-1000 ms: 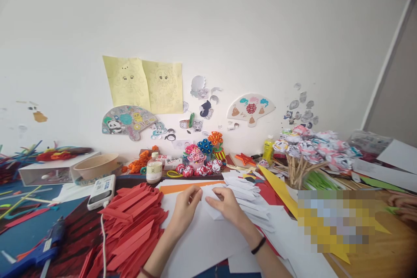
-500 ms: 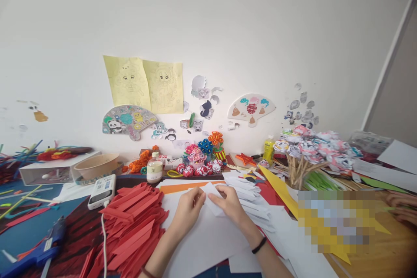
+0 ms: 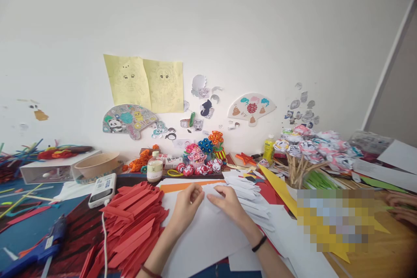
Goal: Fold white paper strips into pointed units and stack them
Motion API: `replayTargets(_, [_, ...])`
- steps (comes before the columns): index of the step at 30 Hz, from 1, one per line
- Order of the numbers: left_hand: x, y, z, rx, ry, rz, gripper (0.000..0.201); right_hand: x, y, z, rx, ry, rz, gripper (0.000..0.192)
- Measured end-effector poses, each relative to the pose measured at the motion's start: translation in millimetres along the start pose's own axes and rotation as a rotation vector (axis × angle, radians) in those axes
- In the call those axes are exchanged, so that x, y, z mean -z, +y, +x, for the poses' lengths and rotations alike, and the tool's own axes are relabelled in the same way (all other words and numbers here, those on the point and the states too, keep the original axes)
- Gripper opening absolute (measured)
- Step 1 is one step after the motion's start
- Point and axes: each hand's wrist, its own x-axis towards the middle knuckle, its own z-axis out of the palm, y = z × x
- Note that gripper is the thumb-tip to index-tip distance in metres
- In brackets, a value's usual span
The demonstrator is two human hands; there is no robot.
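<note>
One empty-looking bowl (image 3: 97,164) beside box (image 3: 48,171)

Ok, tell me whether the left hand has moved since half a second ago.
Barely: the left hand sits by the same edge of the red strip pile, its fingertips slightly lower on the white paper.

The white paper piece (image 3: 208,197), lifted half a second ago, now lies pressed flat under both hands
</note>
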Motion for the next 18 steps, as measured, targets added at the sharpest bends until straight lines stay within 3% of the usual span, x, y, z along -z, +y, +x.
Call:
replayTargets(2, [-2.3,-4,1,0.06,0.03,-0.125,0.025,2,3,2,-0.036,0.138,0.01,0.03])
replayTargets(5, [-5.7,-9,3,0.149,0.072,-0.358,0.026,1,9,5,-0.145,0.321,0.118,0.063])
replayTargets(6, [-6.6,-9,3,0.184,0.074,-0.429,0.026,0,10,6,-0.183,0.307,0.18,0.065])
replayTargets(8, [-8.5,-8,2,0.259,0.062,-0.543,0.028,-4,12,6,-0.241,0.156,0.312,0.057])
replayTargets(11, [-11.7,-4,-1,0.306,0.037,-0.598,0.027,-8,8,4,-0.214,-0.014,0.398,0.043])
replayTargets(18, [-20.0,-8,-2,0.275,-0.048,-0.426,0.026,-8,1,1,-0.159,0.061,0.331,0.038])
